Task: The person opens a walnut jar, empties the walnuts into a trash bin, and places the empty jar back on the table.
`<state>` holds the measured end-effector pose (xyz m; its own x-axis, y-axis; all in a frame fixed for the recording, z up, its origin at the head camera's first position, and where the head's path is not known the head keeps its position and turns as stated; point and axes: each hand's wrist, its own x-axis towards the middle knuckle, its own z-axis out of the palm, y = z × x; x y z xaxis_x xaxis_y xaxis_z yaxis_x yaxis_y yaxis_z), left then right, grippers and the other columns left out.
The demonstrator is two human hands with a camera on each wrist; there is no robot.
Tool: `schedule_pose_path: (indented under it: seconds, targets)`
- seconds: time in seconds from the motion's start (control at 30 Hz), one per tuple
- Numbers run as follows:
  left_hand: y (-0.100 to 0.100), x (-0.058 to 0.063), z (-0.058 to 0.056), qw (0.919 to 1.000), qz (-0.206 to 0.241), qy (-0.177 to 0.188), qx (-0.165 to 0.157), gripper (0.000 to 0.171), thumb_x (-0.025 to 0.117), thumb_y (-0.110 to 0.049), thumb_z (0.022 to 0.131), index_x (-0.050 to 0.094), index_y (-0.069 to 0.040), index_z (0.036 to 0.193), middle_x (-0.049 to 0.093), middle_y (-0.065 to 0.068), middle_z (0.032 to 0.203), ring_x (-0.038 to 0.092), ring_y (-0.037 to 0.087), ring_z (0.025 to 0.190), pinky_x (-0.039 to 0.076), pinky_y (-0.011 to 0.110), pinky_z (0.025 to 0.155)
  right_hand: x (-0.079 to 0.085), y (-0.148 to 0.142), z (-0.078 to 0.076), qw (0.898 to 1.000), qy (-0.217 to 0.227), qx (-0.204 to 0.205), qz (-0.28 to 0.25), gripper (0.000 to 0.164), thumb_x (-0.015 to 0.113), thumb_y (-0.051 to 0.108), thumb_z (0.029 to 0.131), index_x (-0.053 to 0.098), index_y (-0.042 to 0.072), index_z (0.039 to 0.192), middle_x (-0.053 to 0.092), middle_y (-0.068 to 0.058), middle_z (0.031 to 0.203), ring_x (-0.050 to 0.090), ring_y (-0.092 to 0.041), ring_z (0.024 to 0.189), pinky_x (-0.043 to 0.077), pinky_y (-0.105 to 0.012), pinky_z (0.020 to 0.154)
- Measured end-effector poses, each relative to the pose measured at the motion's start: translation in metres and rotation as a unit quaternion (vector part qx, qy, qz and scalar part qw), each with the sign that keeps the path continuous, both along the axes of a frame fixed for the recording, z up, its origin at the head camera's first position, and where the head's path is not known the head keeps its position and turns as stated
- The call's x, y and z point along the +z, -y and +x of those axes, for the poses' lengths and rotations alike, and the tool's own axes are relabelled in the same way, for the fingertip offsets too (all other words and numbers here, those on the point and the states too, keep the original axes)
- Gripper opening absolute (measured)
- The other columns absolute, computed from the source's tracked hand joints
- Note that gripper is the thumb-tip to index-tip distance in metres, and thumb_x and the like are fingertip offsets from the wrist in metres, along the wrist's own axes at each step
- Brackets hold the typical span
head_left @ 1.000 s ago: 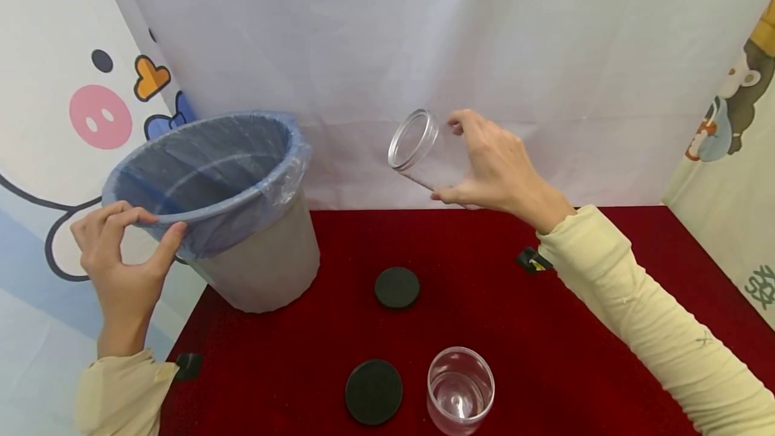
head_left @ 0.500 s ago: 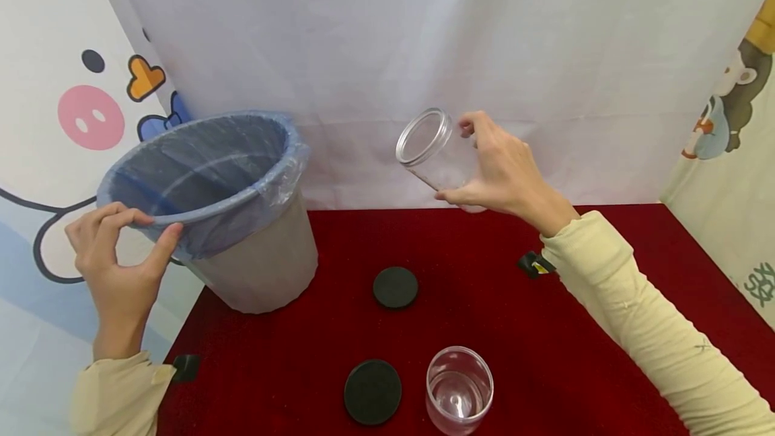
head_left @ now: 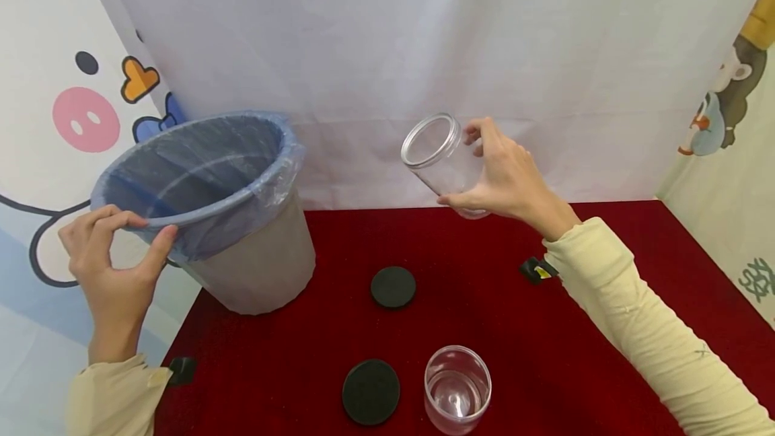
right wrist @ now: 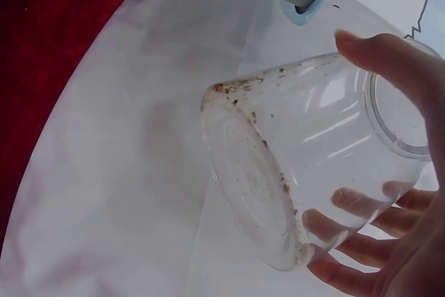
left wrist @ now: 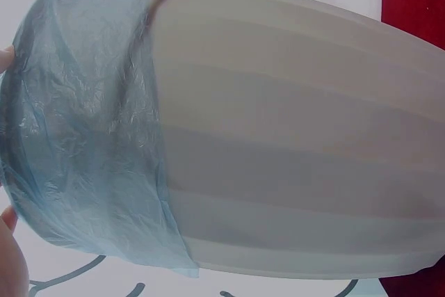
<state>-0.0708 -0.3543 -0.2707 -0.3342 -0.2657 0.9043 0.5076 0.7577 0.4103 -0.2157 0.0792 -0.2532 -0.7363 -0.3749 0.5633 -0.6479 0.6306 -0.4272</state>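
Observation:
My left hand (head_left: 112, 268) pinches the near left rim of a grey trash bin (head_left: 266, 264), over the blue plastic bag (head_left: 233, 221) that lines it. To the bin's right, my right hand (head_left: 511, 177) grips a clear jar (head_left: 430, 170) above the table. This jar has no lid and tilts, its mouth facing up and left toward the bin. The right wrist view shows brown specks (right wrist: 264, 144) along its bottom edge. Near the front, a second clear jar (head_left: 457, 392) stands upright and uncovered. Two black round lids (head_left: 393, 286) lie flat on the table.
A red cloth (head_left: 290, 355) covers the table. Behind it hangs a pale sheet (head_left: 363, 52). Cartoon-printed panels (head_left: 36, 153) stand at the left and right sides. A small black tag (head_left: 535, 270) shows by the right sleeve.
The held jar has moved slightly right and down, and its mouth has turned a little more upward. The left hand still pinches the bin's rim. The whole view has shifted a little.

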Motion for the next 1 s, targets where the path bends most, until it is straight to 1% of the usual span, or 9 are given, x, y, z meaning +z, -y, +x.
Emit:
schedule_pose_path:
  seconds: [0.07, 0.23, 0.3, 0.43, 0.7, 0.8, 0.87, 1.0]
  targets:
    - [0.0, 0.0, 0.0, 1.0, 0.001, 0.0, 0.001, 0.043, 0.077, -0.026, 0.073, 0.06, 0.012, 0.085, 0.058, -0.009, 0.097, 0.039, 0.006, 0.103, 0.022, 0.032, 0.093, -0.002, -0.001, 0.0, 1.0, 0.005, 0.0, -0.003, 0.092, 0.09, 0.041, 0.05, 0.042, 0.008, 0.12, 0.055, -0.008, 0.109, 0.057, -0.026, 0.097, 0.045, -0.048, 0.075]
    - [-0.002, 0.001, 0.0, 1.0, 0.002, 0.002, 0.002, 0.046, 0.077, -0.029, 0.073, 0.06, 0.012, 0.084, 0.052, -0.021, 0.1, 0.039, 0.007, 0.104, 0.021, 0.033, 0.094, -0.008, -0.005, 0.0, 1.0, 0.022, 0.0, -0.005, 0.09, 0.09, 0.04, 0.049, 0.042, 0.009, 0.119, 0.056, -0.007, 0.109, 0.056, -0.025, 0.097, 0.044, -0.048, 0.076]
    - [-0.002, 0.001, 0.001, 1.0, 0.001, 0.002, 0.001, 0.046, 0.077, -0.029, 0.073, 0.06, 0.012, 0.084, 0.053, -0.02, 0.1, 0.039, 0.006, 0.104, 0.021, 0.033, 0.094, -0.01, -0.006, -0.001, 1.0, 0.028, -0.001, -0.006, 0.09, 0.091, 0.039, 0.049, 0.042, 0.009, 0.118, 0.056, -0.007, 0.109, 0.057, -0.026, 0.098, 0.044, -0.048, 0.076]
    - [-0.002, 0.002, 0.001, 1.0, 0.0, 0.002, 0.001, 0.043, 0.077, -0.026, 0.073, 0.06, 0.012, 0.084, 0.056, -0.012, 0.098, 0.039, 0.006, 0.103, 0.021, 0.032, 0.094, -0.015, -0.008, 0.0, 0.999, 0.037, -0.002, -0.011, 0.09, 0.091, 0.04, 0.049, 0.041, 0.009, 0.117, 0.056, -0.007, 0.109, 0.056, -0.026, 0.097, 0.044, -0.047, 0.075]
    - [-0.001, 0.0, 0.008, 0.9999, -0.006, 0.009, 0.013, 0.046, 0.077, -0.028, 0.073, 0.059, 0.013, 0.083, 0.05, -0.023, 0.099, 0.037, 0.005, 0.104, 0.021, 0.032, 0.094, -0.026, -0.01, 0.002, 0.999, 0.05, 0.0, -0.014, 0.091, 0.091, 0.041, 0.049, 0.04, 0.009, 0.117, 0.057, -0.01, 0.106, 0.058, -0.025, 0.097, 0.045, -0.046, 0.075]
    - [-0.001, 0.0, 0.009, 0.9998, -0.008, 0.015, 0.01, 0.046, 0.077, -0.028, 0.074, 0.059, 0.013, 0.084, 0.05, -0.023, 0.101, 0.036, 0.005, 0.105, 0.021, 0.033, 0.094, -0.029, -0.012, 0.002, 0.998, 0.054, 0.007, -0.019, 0.092, 0.092, 0.038, 0.049, 0.039, 0.008, 0.118, 0.057, -0.011, 0.106, 0.058, -0.026, 0.097, 0.045, -0.046, 0.076]
    - [0.001, -0.001, 0.007, 0.9998, -0.01, 0.016, 0.009, 0.045, 0.077, -0.027, 0.074, 0.059, 0.012, 0.085, 0.053, -0.018, 0.1, 0.036, 0.005, 0.105, 0.021, 0.033, 0.094, -0.03, -0.015, 0.001, 0.998, 0.058, 0.01, -0.025, 0.093, 0.092, 0.036, 0.049, 0.039, 0.007, 0.119, 0.057, -0.011, 0.105, 0.058, -0.026, 0.097, 0.044, -0.045, 0.077]
    - [0.01, -0.005, -0.002, 0.9998, -0.012, 0.012, 0.01, 0.043, 0.079, -0.025, 0.072, 0.061, 0.011, 0.085, 0.058, -0.006, 0.1, 0.037, 0.006, 0.104, 0.022, 0.031, 0.093, -0.034, -0.02, 0.0, 0.997, 0.072, 0.012, -0.039, 0.093, 0.093, 0.032, 0.049, 0.038, 0.005, 0.119, 0.057, -0.011, 0.101, 0.058, -0.027, 0.097, 0.043, -0.045, 0.078]
